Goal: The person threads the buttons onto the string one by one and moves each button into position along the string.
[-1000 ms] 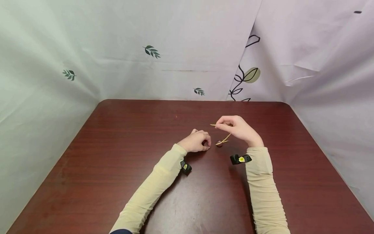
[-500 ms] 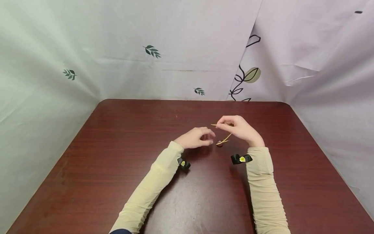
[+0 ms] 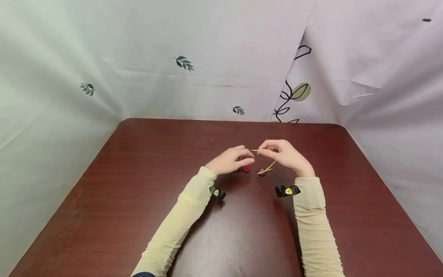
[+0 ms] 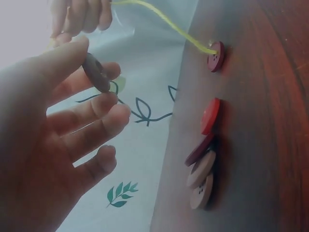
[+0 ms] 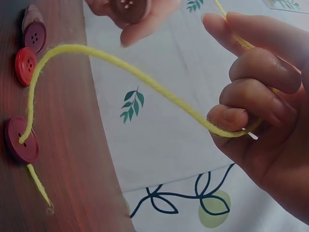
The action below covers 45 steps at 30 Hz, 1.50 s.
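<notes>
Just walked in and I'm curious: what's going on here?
A person's left hand pinches a brown button, while the right hand holds a yellow cord. The cord runs through a maroon button on the table, a short end showing beyond it. Nearby lie a red button and some overlapping buttons.

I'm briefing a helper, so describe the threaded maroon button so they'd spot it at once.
On the glossy red-brown table, find the person's right hand. Below and left of it in the head view lies a round maroon button. Unlike the bright red button and others nearby, it has a fuzzy yellow cord through it.
</notes>
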### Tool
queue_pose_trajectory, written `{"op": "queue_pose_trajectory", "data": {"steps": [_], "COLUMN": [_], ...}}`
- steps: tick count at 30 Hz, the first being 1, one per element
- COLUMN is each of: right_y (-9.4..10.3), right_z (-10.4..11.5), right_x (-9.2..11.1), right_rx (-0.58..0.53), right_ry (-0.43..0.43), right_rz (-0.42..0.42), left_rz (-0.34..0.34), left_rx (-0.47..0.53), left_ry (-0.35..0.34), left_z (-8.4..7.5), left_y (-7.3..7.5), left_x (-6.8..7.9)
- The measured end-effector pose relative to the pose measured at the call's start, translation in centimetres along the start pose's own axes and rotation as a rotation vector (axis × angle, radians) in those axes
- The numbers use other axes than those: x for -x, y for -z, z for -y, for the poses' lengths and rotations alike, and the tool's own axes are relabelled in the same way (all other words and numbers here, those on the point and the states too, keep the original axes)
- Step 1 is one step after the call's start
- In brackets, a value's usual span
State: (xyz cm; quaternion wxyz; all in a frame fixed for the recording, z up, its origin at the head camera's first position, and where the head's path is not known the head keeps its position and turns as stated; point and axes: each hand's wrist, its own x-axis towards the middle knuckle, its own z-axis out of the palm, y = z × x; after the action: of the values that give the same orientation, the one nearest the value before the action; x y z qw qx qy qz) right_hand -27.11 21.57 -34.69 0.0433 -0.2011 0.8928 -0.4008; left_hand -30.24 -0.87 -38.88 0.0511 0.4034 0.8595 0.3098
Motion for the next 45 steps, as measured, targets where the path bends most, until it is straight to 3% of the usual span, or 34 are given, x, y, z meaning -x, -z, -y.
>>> {"op": "queue_pose_trajectory", "data": {"steps": [5, 12, 24, 32, 45], "right_y": [-0.05, -0.11, -0.30, -0.43, -0.61], "right_z": [-0.07, -0.13, -0.43, -0.46, -0.64], "right_x": [0.14, 0.25, 0.11, -0.22, -0.39], "right_rx": [0.008, 0.002, 0.003, 0.010, 0.019], "right_ry": [-0.006, -0.002, 0.004, 0.023, 0.028], "right_rz": [-0.001, 0.000, 0.008, 0.011, 0.007], "left_rz": [-0.030, -0.083, -0.091, -0.110, -0.147], "left_rx": [0.002, 0.094, 0.177, 0.224, 0.170], "left_ry": [0.066, 0.145, 0.148, 0.110, 0.088], "left_z": [-0.23, -0.38, -0.34, -0.27, 0.01], "left_y": [0.20, 0.53, 0.73, 0.89, 1.03], "left_x": [0.10, 0.20, 0.31, 0.39, 0.31]}}
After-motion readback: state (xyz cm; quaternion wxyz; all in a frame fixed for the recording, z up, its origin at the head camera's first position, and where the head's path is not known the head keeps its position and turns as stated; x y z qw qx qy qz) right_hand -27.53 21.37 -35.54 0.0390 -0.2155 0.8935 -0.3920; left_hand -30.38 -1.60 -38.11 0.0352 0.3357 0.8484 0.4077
